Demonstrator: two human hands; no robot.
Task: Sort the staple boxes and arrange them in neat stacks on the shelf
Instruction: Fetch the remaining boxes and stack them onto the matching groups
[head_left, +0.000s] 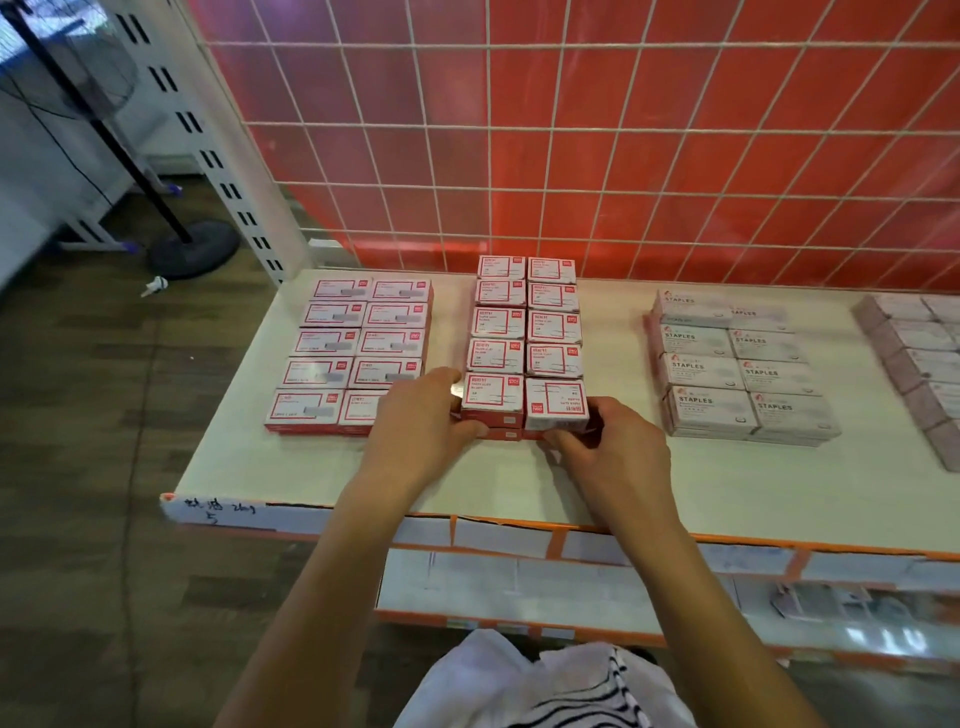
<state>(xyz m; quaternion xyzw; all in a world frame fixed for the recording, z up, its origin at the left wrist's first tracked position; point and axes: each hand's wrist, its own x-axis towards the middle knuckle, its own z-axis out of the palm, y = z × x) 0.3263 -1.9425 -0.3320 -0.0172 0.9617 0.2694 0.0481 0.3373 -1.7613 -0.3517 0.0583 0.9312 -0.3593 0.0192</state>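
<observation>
Gripping the front-left red staple box (491, 397), the left hand (421, 415) curls round its side. The right hand (618, 447) seems to pinch the front-right box (555, 404) beside it. Both boxes sit on the shelf (727, 483), with white STAPLES boxes (743, 369) right of that hand.

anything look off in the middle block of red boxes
Yes: in the middle block, the front right box, gripped by the right hand, has its label turned the opposite way to its neighbours. The left hand grips the front left box.
</observation>
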